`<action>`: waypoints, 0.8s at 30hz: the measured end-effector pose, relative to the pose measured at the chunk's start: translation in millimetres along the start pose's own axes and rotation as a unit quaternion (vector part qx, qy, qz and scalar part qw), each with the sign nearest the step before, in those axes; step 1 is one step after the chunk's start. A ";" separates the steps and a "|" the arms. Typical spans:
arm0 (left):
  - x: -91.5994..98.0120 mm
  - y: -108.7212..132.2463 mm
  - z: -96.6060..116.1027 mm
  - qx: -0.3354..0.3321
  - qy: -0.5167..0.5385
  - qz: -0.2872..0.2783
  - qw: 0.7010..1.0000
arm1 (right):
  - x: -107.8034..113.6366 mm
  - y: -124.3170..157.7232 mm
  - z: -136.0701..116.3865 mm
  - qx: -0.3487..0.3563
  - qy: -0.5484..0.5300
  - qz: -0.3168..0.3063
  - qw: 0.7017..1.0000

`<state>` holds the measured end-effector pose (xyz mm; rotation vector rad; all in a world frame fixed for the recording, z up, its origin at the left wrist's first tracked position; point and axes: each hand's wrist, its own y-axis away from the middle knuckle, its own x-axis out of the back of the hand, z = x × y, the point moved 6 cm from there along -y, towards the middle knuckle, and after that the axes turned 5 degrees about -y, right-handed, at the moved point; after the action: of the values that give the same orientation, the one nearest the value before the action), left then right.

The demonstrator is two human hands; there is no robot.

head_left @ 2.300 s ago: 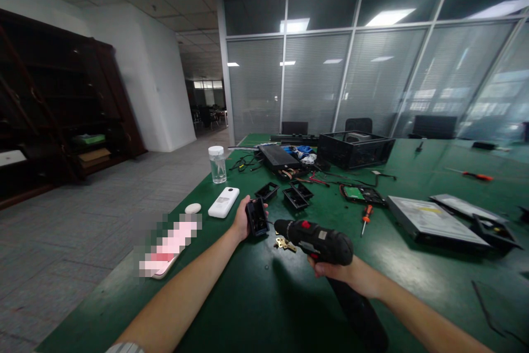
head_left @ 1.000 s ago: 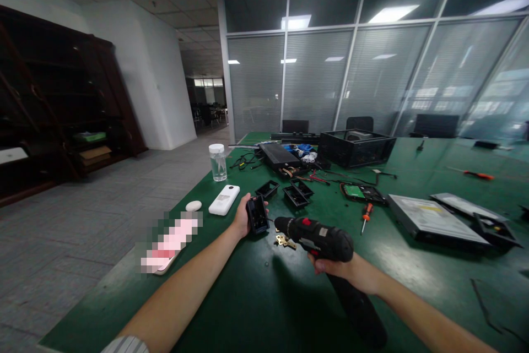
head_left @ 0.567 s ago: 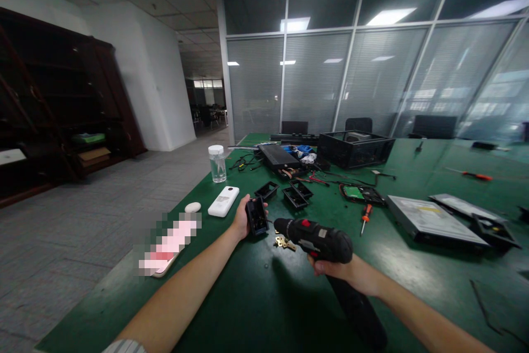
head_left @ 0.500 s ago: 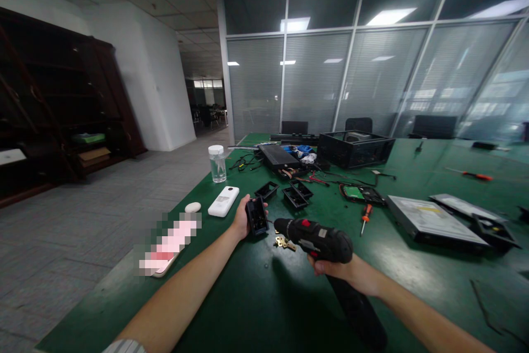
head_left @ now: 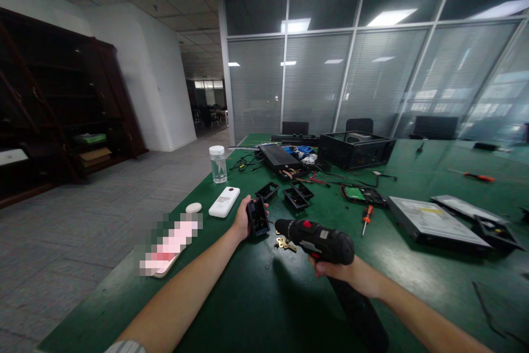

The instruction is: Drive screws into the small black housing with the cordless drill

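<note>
My left hand (head_left: 243, 222) is closed round a small black plastic box (head_left: 258, 217), its hollow side tilted toward me. In my right hand (head_left: 330, 269) is a black cordless drill (head_left: 316, 238) with red marks, gripped by its handle. The drill's nose points left at the box; whether the bit touches it I cannot tell. On the table below the drill's nose lie several brass-coloured metal pieces (head_left: 285, 243). Just beyond the box sit more black plastic frames (head_left: 296, 197) of a similar look.
The green table (head_left: 256, 309) also bears a white device (head_left: 224, 202), a lidded jar (head_left: 218, 164) and a blurred-out pink phone (head_left: 171, 248) on the left. To the right are an orange screwdriver (head_left: 367, 220) and a silver drive (head_left: 433, 221). A black computer case (head_left: 355, 150) stands farther back.
Hardly anything differs. The whole view has shifted very slightly, while both hands, the box and the drill keep nearly the same places relative to one another.
</note>
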<state>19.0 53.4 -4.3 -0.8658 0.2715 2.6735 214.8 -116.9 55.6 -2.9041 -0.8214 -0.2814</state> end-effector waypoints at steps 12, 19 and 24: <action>-0.5 -0.1 -2.1 0.017 -0.036 -0.008 0.999 | -2.8 1.6 -9.1 0.020 0.012 0.004 1.000; -0.6 -0.4 -1.7 0.013 -0.036 -0.006 0.999 | -1.5 0.1 -5.4 0.014 -0.006 0.007 1.000; -2.2 1.2 -0.1 0.008 -0.024 0.002 1.000 | -1.5 0.1 -0.5 -0.010 -0.019 0.004 1.000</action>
<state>20.3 51.8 -3.0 -0.7963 0.2837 2.6882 213.6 -117.8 55.8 -2.9391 -0.8181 -0.2342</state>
